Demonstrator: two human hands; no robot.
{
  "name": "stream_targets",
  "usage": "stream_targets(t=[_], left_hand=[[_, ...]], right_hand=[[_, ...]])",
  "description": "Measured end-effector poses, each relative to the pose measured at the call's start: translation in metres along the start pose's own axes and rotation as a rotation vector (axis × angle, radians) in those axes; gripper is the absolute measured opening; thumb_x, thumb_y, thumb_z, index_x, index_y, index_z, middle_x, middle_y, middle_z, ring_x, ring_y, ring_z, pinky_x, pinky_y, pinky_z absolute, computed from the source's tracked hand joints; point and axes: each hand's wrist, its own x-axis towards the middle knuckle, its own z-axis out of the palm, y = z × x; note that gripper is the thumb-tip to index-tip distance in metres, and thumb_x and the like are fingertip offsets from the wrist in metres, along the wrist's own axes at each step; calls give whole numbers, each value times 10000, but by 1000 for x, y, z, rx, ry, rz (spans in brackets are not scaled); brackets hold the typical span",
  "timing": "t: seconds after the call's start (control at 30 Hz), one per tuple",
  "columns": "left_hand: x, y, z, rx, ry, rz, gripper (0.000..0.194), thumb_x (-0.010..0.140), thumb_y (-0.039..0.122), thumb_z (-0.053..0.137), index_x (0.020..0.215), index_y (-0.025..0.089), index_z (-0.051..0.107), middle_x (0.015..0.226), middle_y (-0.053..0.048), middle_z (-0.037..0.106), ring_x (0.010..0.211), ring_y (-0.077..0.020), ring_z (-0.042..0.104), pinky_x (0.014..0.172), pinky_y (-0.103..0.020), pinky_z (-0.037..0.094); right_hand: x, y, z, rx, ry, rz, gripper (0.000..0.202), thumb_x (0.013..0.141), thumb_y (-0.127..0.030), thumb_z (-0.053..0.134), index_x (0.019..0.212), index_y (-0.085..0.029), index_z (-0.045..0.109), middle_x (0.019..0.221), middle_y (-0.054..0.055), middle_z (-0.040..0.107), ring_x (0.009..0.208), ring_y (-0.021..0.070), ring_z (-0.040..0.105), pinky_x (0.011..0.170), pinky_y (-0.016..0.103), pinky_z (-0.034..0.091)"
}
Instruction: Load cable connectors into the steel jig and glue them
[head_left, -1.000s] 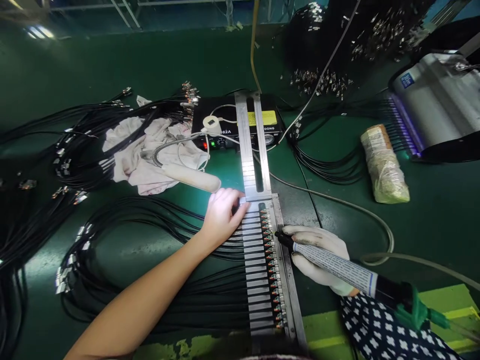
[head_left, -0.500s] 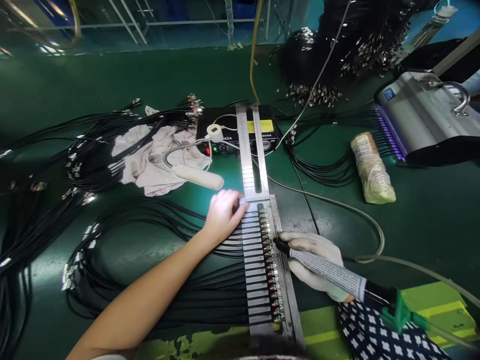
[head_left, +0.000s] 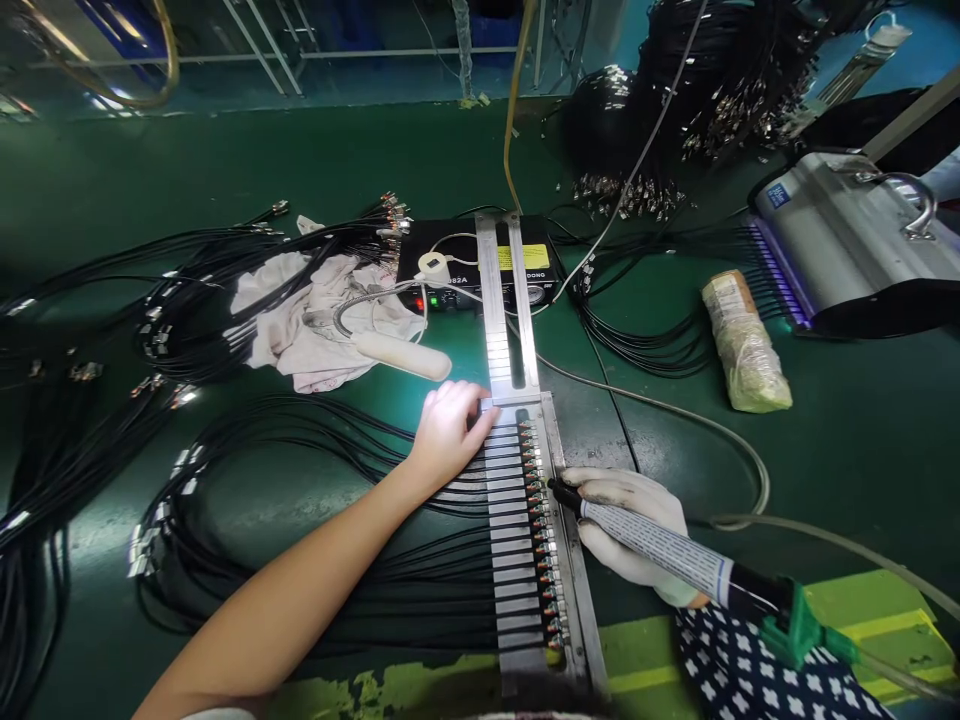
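A long metal fixture (head_left: 517, 560) holds a row of black cables, their metal-tipped ends (head_left: 538, 500) lined up along its right side. My left hand (head_left: 448, 428), bare, rests at the fixture's upper left edge, fingertips and thumb pressed on the metal and the topmost cables. My right hand (head_left: 634, 520), in a white glove, is closed around a syringe-like dispenser (head_left: 660, 545) with a black tip and a green rear fitting. The dispenser's tip is at the cable ends, around the upper middle of the row.
Behind the fixture stands a black control box (head_left: 442, 298). A lit white lamp (head_left: 405, 355) lies beside a cloth (head_left: 300, 320). Cable bundles (head_left: 172, 340) spread leftward. A wrapped roll (head_left: 746, 340) and a silver machine with violet light (head_left: 862, 240) sit right. A hose crosses the right side.
The view has shifted slightly, so the background sits a little lower. Both hands and the dispenser keep nearly the same places on the fixture.
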Motion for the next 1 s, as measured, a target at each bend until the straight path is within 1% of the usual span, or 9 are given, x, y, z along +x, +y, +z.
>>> stream_targets(t=[0.33, 0.47, 0.77, 1.0], left_hand=[[0, -3, 1, 16, -11, -7, 216, 950, 399, 496, 930, 205, 590, 754, -2, 544, 803, -199, 514, 758, -337, 367], [0, -2, 1, 13, -9, -5, 218, 949, 404, 494, 922, 209, 588, 750, -2, 543, 793, -199, 514, 749, -337, 364], [0, -1, 0, 4, 3, 2, 202, 946, 387, 512, 932, 201, 591, 754, -2, 546, 797, -199, 510, 749, -336, 359], [0, -2, 0, 20, -7, -2, 189, 942, 384, 514, 908, 210, 579, 748, -2, 534, 794, -201, 507, 741, -332, 357]], right_hand=[[0, -1, -1, -2, 9, -10, 213, 774, -208, 683, 980, -243, 639, 1006, 47, 772, 886, 207, 757, 774, 317, 633], [0, -1, -1, -8, 10, -2, 208, 778, -208, 684, 979, -241, 642, 1000, 56, 773, 877, 215, 758, 765, 332, 638], [5, -1, -1, -6, 8, -8, 180, 778, -190, 690, 947, -228, 644, 982, 62, 776, 872, 204, 757, 777, 328, 640], [5, 0, 1, 3, -3, 5, 199, 783, -190, 705, 971, -217, 648, 1019, 74, 770, 913, 201, 751, 813, 319, 630]])
